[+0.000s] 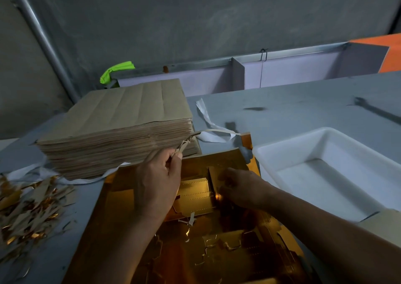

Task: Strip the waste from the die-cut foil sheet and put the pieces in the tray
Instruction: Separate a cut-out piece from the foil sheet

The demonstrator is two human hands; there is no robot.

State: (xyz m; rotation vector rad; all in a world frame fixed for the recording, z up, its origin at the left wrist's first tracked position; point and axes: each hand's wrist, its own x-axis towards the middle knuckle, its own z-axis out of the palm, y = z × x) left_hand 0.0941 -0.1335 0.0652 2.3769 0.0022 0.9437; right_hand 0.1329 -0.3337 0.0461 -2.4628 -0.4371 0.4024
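Two bare hands are working over a gold foil sheet (217,246), which is lying flat at the near edge of the table (303,97), die-cut outlines showing across its closer half. The right hand (240,186) is resting on the middle of the sheet, fingers stretched fairly straight and pressing the foil, gripping nothing. The left hand (158,179) is hovering just beside it with its fingers curled, thumb and forefinger pinching a thin waste strip (184,145) that is running up and rightward to the sheet's far right corner. At the left, a scrap pile (28,205) of gold and brown offcuts is lying on the table, apart from the sheet. At the right, a white tray (288,149) is sitting just beside the sheet's edge. Just beyond the left hand, a tall stack (121,127) of brown sheets is standing, with a loose white ribbon (205,118) curling on the table beside it. A grey wall (195,19) is rising behind everything.
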